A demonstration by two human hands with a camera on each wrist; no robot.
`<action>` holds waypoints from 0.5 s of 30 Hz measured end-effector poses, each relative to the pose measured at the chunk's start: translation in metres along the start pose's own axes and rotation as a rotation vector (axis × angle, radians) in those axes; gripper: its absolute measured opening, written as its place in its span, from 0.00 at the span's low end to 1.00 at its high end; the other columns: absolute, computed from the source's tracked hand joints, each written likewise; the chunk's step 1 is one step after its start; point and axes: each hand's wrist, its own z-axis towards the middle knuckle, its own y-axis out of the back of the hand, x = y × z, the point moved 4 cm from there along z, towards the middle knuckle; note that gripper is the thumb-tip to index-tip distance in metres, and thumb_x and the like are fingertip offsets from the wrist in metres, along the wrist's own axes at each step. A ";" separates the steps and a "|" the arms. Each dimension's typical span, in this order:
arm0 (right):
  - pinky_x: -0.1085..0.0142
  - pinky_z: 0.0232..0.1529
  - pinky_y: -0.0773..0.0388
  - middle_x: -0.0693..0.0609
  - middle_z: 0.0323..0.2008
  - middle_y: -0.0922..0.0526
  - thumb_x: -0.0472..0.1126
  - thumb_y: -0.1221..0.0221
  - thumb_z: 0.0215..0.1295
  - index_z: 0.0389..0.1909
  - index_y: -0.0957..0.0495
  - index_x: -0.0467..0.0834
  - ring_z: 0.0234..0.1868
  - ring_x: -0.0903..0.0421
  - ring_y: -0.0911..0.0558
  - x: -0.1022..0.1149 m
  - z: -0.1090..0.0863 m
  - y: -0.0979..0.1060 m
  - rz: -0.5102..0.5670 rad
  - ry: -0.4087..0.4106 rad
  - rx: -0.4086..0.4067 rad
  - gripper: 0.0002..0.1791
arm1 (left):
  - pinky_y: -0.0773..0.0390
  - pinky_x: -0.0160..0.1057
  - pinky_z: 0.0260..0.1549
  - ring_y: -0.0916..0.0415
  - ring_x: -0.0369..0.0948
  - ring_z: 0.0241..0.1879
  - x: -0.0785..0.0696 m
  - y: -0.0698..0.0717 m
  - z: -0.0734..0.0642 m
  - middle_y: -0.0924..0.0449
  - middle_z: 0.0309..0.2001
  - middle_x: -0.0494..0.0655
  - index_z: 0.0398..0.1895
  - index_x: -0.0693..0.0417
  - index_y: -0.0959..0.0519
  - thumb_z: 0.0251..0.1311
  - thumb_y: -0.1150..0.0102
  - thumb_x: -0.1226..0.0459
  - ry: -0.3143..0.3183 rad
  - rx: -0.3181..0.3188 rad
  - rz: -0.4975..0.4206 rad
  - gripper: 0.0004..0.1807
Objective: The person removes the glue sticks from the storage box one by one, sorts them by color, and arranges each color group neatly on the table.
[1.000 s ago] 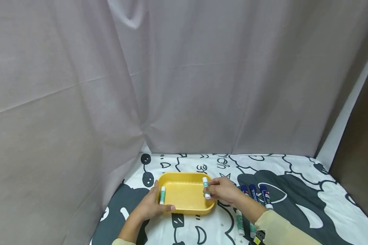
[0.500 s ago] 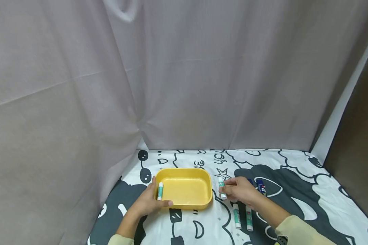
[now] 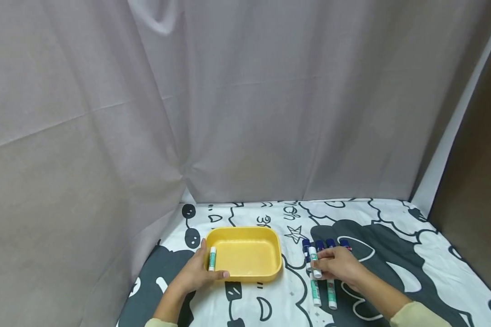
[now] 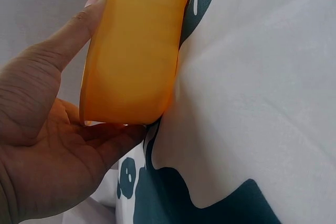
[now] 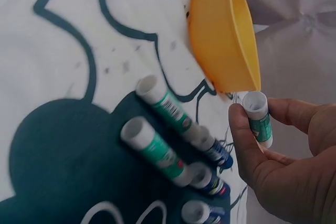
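My left hand (image 3: 194, 272) holds the yellow tray (image 3: 248, 278) by its left end. In the left wrist view the thumb lies along the tray's wall, with the other fingers round the corner. A small white-and-green glue stick (image 3: 212, 259) stands against the left wall inside the tray. My right hand (image 3: 339, 267) pinches a similar glue stick (image 3: 314, 262) between thumb and fingers, above a group of sticks right of the tray. Two green-labelled glue sticks (image 5: 167, 103) lie nearest in that group, with several blue glue sticks (image 5: 215, 150) beyond them, partly hidden by the hand.
A white cloth (image 3: 286, 299) with dark cartoon prints covers the surface. Grey curtain (image 3: 245, 113) hangs behind and to the left. A brown panel (image 3: 474, 181) stands at the right.
My right hand has moved right, from over the tray's right side to above the group of sticks, still pinching the glue stick. The left hand stays on the tray.
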 end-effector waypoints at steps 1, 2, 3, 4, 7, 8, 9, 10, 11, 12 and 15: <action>0.57 0.44 0.06 0.34 0.48 0.10 0.35 0.29 0.72 0.65 0.27 0.17 0.38 0.53 0.08 -0.002 -0.002 0.002 0.003 -0.001 0.000 0.31 | 0.44 0.73 0.83 0.45 0.67 0.86 -0.001 0.000 0.000 0.50 0.89 0.67 0.92 0.58 0.61 0.45 0.08 0.46 0.000 -0.001 0.002 0.83; 0.57 0.43 0.06 0.34 0.48 0.10 0.34 0.29 0.72 0.65 0.27 0.17 0.38 0.54 0.08 -0.004 -0.003 0.005 0.003 -0.009 -0.004 0.31 | 0.44 0.73 0.83 0.45 0.66 0.86 -0.001 0.001 0.000 0.50 0.89 0.67 0.92 0.58 0.61 0.45 0.08 0.46 0.002 -0.001 0.006 0.83; 0.57 0.43 0.06 0.34 0.47 0.10 0.34 0.29 0.72 0.65 0.27 0.17 0.38 0.54 0.08 -0.007 -0.003 0.007 0.003 -0.019 -0.008 0.30 | 0.44 0.73 0.83 0.45 0.66 0.86 -0.001 0.001 0.000 0.50 0.89 0.67 0.92 0.58 0.61 0.45 0.08 0.46 0.004 -0.001 0.009 0.83; 0.57 0.44 0.06 0.33 0.48 0.11 0.34 0.29 0.72 0.64 0.27 0.17 0.37 0.54 0.09 -0.010 -0.004 0.008 0.001 -0.029 -0.011 0.30 | 0.44 0.73 0.83 0.45 0.66 0.86 -0.001 0.001 0.000 0.50 0.89 0.67 0.92 0.58 0.61 0.45 0.08 0.47 0.004 -0.003 0.013 0.83; 0.57 0.45 0.06 0.33 0.48 0.12 0.34 0.29 0.72 0.64 0.27 0.17 0.38 0.54 0.09 -0.019 -0.006 0.013 -0.008 -0.069 -0.025 0.30 | 0.44 0.73 0.83 0.45 0.67 0.86 0.000 0.000 0.000 0.49 0.89 0.68 0.92 0.59 0.61 0.46 0.08 0.47 0.008 -0.005 0.022 0.83; 0.57 0.45 0.06 0.33 0.48 0.13 0.34 0.28 0.72 0.64 0.27 0.17 0.38 0.54 0.09 -0.021 -0.008 0.015 -0.012 -0.079 -0.029 0.30 | 0.44 0.73 0.83 0.44 0.67 0.86 0.000 0.000 0.001 0.49 0.89 0.68 0.92 0.59 0.61 0.46 0.08 0.47 0.011 -0.006 0.024 0.82; 0.57 0.45 0.06 0.33 0.48 0.13 0.34 0.28 0.71 0.63 0.26 0.17 0.38 0.54 0.09 -0.024 -0.009 0.016 -0.016 -0.090 -0.033 0.30 | 0.44 0.73 0.83 0.44 0.67 0.86 0.001 -0.001 0.001 0.49 0.88 0.68 0.92 0.59 0.61 0.46 0.08 0.47 0.014 -0.005 0.024 0.83; 0.57 0.46 0.06 0.32 0.48 0.12 0.35 0.28 0.71 0.63 0.26 0.17 0.38 0.54 0.09 -0.027 -0.010 0.018 -0.021 -0.094 -0.033 0.31 | 0.44 0.73 0.83 0.44 0.67 0.86 0.001 -0.001 0.001 0.48 0.88 0.69 0.92 0.59 0.61 0.46 0.08 0.47 0.014 -0.006 0.024 0.83; 0.57 0.45 0.06 0.33 0.48 0.12 0.35 0.28 0.71 0.63 0.26 0.18 0.38 0.54 0.09 -0.030 -0.012 0.020 -0.025 -0.102 -0.038 0.30 | 0.44 0.73 0.83 0.44 0.67 0.85 0.001 -0.002 0.001 0.48 0.88 0.68 0.92 0.59 0.61 0.45 0.08 0.47 0.016 -0.006 0.023 0.83; 0.57 0.45 0.06 0.33 0.48 0.12 0.35 0.28 0.71 0.63 0.27 0.17 0.38 0.54 0.09 -0.032 -0.013 0.021 -0.030 -0.101 -0.035 0.31 | 0.44 0.73 0.83 0.43 0.67 0.85 0.001 -0.002 0.001 0.48 0.88 0.68 0.92 0.60 0.61 0.45 0.08 0.47 0.015 -0.006 0.021 0.83; 0.57 0.44 0.06 0.36 0.45 0.11 0.35 0.28 0.71 0.62 0.25 0.17 0.37 0.54 0.10 -0.040 -0.018 0.026 -0.048 -0.099 -0.045 0.29 | 0.44 0.73 0.84 0.44 0.67 0.85 0.001 -0.002 0.002 0.48 0.88 0.68 0.92 0.60 0.61 0.46 0.08 0.47 0.013 -0.006 0.015 0.83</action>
